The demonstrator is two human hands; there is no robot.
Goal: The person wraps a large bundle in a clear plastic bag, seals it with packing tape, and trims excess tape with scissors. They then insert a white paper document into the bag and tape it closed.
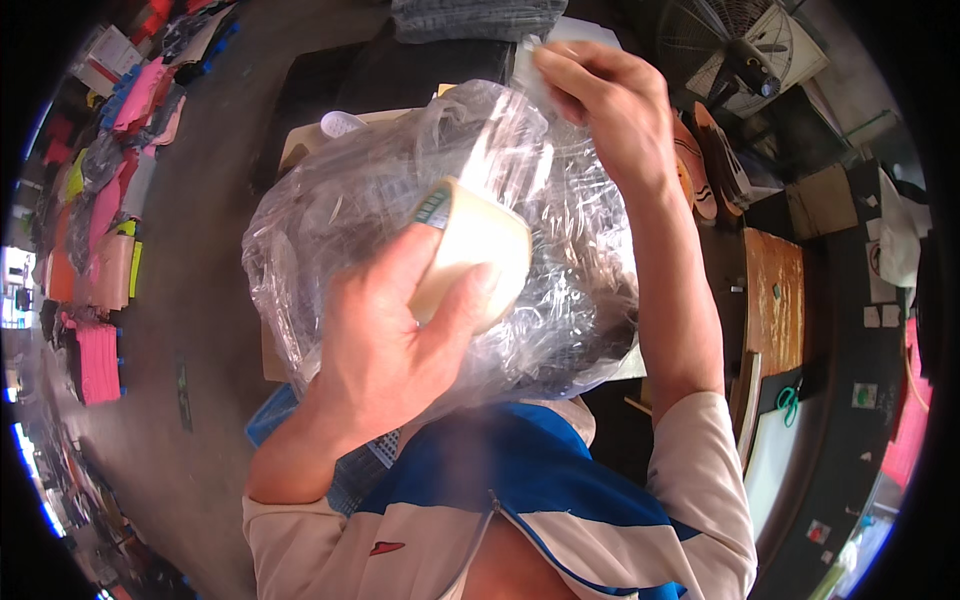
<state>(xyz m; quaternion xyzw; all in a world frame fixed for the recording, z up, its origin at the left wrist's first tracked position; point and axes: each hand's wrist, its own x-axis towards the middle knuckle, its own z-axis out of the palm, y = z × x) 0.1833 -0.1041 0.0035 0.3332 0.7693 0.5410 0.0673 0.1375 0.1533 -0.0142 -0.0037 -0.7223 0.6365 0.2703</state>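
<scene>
L hand (385, 330) has fingers part-curled, firm round a packing-tape roll (478, 255); R hand (622, 112) pinches fingertips tight on a clear strip (529, 62) up top. Roll's above crinkly clear plastic bag (320, 215); fan (745, 68) upper R.

Tape roll (485, 265), in left hand (385, 325); clear tape end (529, 45), pinched in right hand (615, 105); crumpled clear plastic bag (320, 210), beneath.

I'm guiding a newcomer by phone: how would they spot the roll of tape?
Find the big, crumpled clear plastic at the picture's centre. Over its middle, the left hand grips the roll of tape. Thick, rounded and cream, it stands out from the shiny plastic.
</scene>
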